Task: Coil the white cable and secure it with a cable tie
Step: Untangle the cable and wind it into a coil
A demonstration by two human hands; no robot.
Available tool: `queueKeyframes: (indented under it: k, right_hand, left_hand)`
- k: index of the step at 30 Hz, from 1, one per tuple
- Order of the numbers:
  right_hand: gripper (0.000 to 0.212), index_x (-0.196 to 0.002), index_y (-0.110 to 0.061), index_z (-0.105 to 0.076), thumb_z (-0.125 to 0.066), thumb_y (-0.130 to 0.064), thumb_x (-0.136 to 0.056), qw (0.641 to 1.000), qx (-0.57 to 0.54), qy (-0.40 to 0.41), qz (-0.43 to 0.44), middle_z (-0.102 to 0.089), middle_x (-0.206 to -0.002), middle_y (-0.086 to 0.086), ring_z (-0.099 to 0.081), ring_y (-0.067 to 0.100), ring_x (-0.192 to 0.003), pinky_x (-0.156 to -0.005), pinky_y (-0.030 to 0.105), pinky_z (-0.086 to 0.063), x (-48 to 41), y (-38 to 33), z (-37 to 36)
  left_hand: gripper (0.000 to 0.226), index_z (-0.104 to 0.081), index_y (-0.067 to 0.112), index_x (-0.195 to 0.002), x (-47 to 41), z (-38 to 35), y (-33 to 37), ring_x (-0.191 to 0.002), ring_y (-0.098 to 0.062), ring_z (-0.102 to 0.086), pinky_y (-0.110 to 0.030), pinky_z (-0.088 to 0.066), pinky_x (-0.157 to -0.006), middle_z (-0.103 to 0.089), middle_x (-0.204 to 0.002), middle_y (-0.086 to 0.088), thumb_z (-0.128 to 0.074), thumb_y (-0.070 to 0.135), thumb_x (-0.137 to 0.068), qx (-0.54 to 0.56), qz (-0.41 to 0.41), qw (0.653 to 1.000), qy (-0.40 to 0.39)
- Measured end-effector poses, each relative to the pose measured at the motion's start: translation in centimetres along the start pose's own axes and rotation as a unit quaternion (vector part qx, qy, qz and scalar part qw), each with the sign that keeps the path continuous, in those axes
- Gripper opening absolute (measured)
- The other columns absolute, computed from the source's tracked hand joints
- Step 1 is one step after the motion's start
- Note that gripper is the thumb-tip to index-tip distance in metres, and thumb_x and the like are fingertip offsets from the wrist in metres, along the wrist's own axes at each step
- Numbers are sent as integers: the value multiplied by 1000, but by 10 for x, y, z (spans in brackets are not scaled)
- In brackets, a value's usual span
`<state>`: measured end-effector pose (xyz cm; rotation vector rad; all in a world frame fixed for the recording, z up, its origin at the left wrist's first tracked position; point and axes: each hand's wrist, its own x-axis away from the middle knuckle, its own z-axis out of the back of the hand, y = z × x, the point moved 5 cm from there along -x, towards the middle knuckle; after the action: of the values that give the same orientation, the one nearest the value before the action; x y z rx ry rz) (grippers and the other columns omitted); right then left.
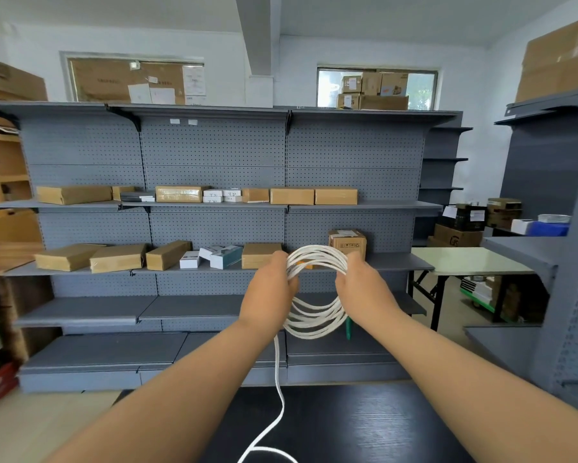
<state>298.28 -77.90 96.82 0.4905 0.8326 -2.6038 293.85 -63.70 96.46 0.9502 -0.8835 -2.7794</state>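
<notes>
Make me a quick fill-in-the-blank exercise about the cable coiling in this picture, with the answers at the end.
1. The coil is held by ____ hands.
2. The cable is ____ in colour.
3. A loose tail hangs from the coil down toward the ____ table.
4. The left hand grips the coil's ____ side.

Answers: both; white; black; left

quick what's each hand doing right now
Left hand: closed on the left side of the white cable coil.
Right hand: closed on the coil's right side; a green piece shows below it, unclear what.
</notes>
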Motion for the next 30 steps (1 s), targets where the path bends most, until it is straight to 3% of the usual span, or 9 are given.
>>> queueKeyframes:
  k: [4,7,11,14,17,19,23,26,30]
  right_hand:
    - [20,-113,-7,-40,-44,-16,-95,999,-7,-24,30,-59,-103,13,-52,26,-78,-68,36,-46,0,-4,7]
    - [36,-127,-13,-37,-49,-14,-93,996,9,-39,81,-55,-118,9,-51,21,-85,-70,31,-42,1,-10,11]
    - [43,-132,-15,-33,-50,-20,-93,983,78,-67,151,-50,-128,12,-57,30,-100,-77,37,-46,5,-25,9]
    - [31,-124,-10,-38,-47,-20,-96,978,107,-72,162,-58,-108,13,-53,27,-78,-66,36,-45,5,-30,6]
    - [13,-109,-7,-42,-40,-10,-97,981,120,-58,141,-51,-77,8,-48,25,-69,-53,32,-36,0,-25,7]
    - [8,-102,-8,-42,-39,-5,-96,984,120,-57,120,-43,-69,2,-48,26,-71,-48,31,-30,-3,-22,5]
    - [17,-112,-9,-47,-39,-10,-98,992,23,-73,99,-56,-94,11,-60,28,-84,-68,37,-46,-3,-23,4]
    - [21,-118,-13,-48,-41,-18,-98,989,-30,-116,85,-56,-95,7,-60,27,-88,-81,44,-52,-2,-24,2]
    - [17,-96,-9,-51,-42,-23,-99,988,-42,-133,61,-57,-95,12,-56,28,-89,-89,51,-49,-2,-21,4]
  left_hand:
    - [6,-38,9,-90,-5,8,11,-75,-28,-43,-37,-35,-63,-42,-85,-7,-44,9,-92,-86,-53,995,-13]
    - [10,-44,6,-102,-7,11,18,-83,-35,-52,-43,-42,-66,-48,-98,-14,-44,10,-93,-154,-90,983,-39]
    - [17,-43,8,-109,-7,7,27,-82,-37,-59,-47,-51,-64,-48,-106,-14,-44,8,-92,-234,-139,959,-73]
    - [20,-43,7,-112,-9,6,31,-84,-38,-59,-45,-47,-63,-48,-108,-14,-44,9,-93,-261,-149,951,-74]
    - [21,-48,9,-111,-12,10,29,-89,-34,-58,-41,-45,-67,-54,-108,-11,-49,17,-91,-225,-131,964,-49]
    - [23,-53,12,-107,-12,14,24,-90,-28,-59,-37,-46,-69,-60,-103,-7,-55,23,-88,-157,-101,982,-24]
    - [17,-56,10,-103,-10,10,20,-79,-24,-56,-32,-41,-64,-64,-93,-10,-55,17,-88,-87,-77,993,-17]
    - [11,-55,8,-99,-8,9,19,-73,-23,-51,-31,-37,-62,-61,-90,-13,-53,14,-90,-76,-92,993,-13]
    - [10,-57,9,-97,-9,7,16,-78,-25,-57,-31,-42,-65,-61,-86,-11,-55,14,-89,-41,-94,995,-14]
